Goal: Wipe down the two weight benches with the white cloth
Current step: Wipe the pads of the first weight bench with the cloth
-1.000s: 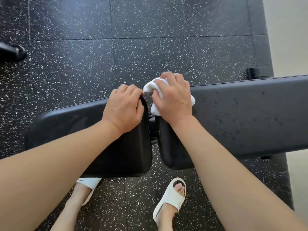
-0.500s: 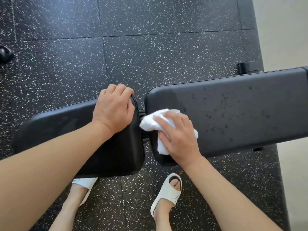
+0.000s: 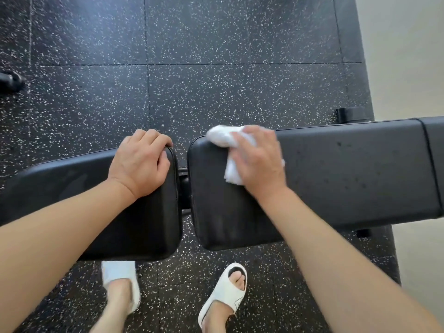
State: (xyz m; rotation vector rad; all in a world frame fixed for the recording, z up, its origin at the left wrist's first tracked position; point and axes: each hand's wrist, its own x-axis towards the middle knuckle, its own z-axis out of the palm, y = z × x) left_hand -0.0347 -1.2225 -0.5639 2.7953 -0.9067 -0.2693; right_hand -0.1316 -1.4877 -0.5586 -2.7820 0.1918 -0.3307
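Note:
A black padded bench lies across the view in two sections with a narrow gap between them. My left hand (image 3: 139,164) rests on the left pad (image 3: 144,227), and its fingers curl over the pad's far right corner. My right hand (image 3: 258,159) holds the bunched white cloth (image 3: 222,138) and presses it onto the right pad (image 3: 348,179) near that pad's far left corner. Part of the cloth sticks out past my fingers and below my palm. Small dark specks dot the right pad's surface further right.
The floor (image 3: 216,80) is black speckled rubber tile. A pale wall (image 3: 408,56) runs along the right. The bench's black foot (image 3: 349,115) sticks out behind the right pad. A black object (image 3: 9,80) lies at the far left. My feet in white slippers (image 3: 231,284) stand before the bench.
My right hand slid the cloth from the far edge down to the near left part of the right pad, then back up to its far corner. My left hand kept its grip.

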